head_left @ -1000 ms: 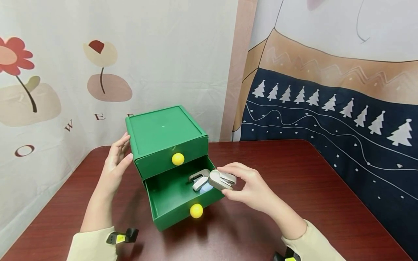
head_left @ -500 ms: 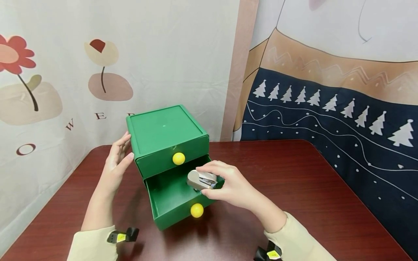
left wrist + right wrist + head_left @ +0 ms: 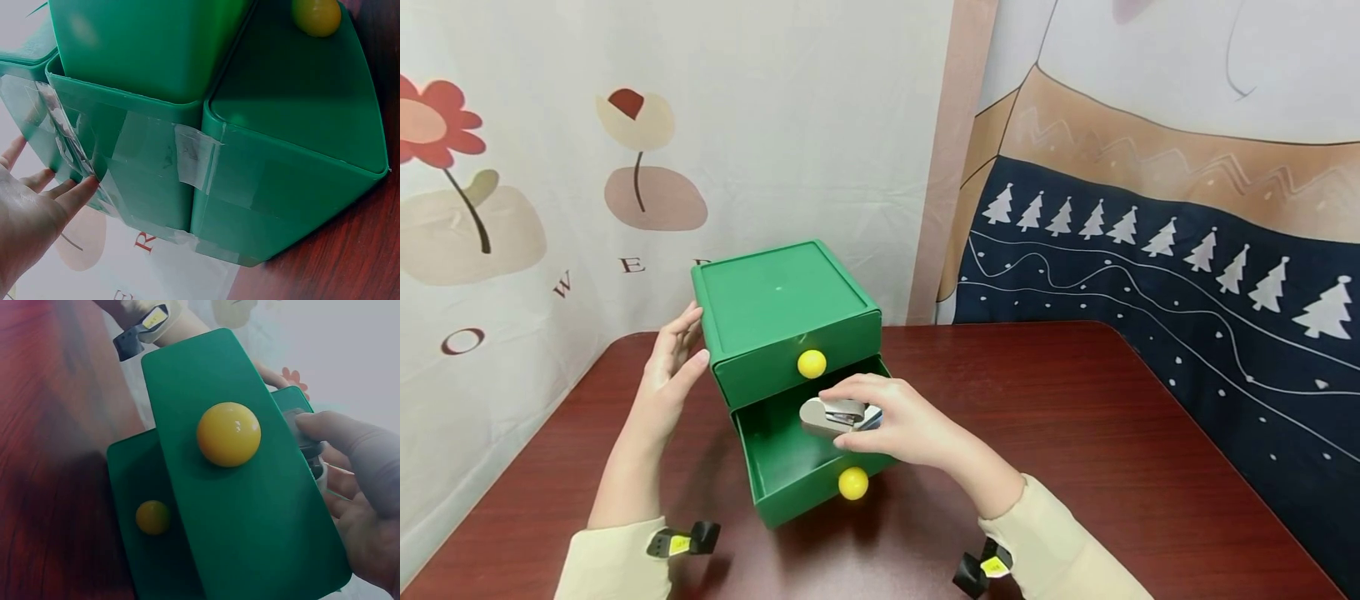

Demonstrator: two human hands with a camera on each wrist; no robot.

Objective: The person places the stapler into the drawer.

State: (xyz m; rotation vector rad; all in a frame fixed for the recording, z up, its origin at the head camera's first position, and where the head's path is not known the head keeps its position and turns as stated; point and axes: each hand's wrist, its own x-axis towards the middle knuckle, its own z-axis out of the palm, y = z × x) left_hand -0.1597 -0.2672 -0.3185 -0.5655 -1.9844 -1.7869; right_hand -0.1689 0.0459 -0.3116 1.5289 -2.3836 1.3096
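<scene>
My right hand (image 3: 898, 417) pinches a small grey-white stapler (image 3: 822, 416) between thumb and fingers. It is inside or just above the pulled-out drawer (image 3: 771, 454) of a green drawer cabinet (image 3: 782, 292). Behind the fingers shows a bit of a white and blue thing (image 3: 872, 418); the hand hides the rest. With fingers spread, my left hand (image 3: 668, 362) rests against the cabinet's left side. In the left wrist view, its fingertips touch the taped green side wall (image 3: 147, 169). The right wrist view shows the thumb on the stapler, behind the drawer front.
Yellow ball knobs sit on the upper drawer (image 3: 812, 364) and the pulled-out drawer (image 3: 853, 483). Below it, a lower drawer front (image 3: 134, 481) with a knob (image 3: 153, 517) appears in the right wrist view. The cabinet stands on a dark red table (image 3: 1037, 400) before printed curtains (image 3: 820, 125).
My right hand has carried the stapler leftward from the drawer's right edge to over its middle, now covering most of the things lying there. The left hand has stayed in place.
</scene>
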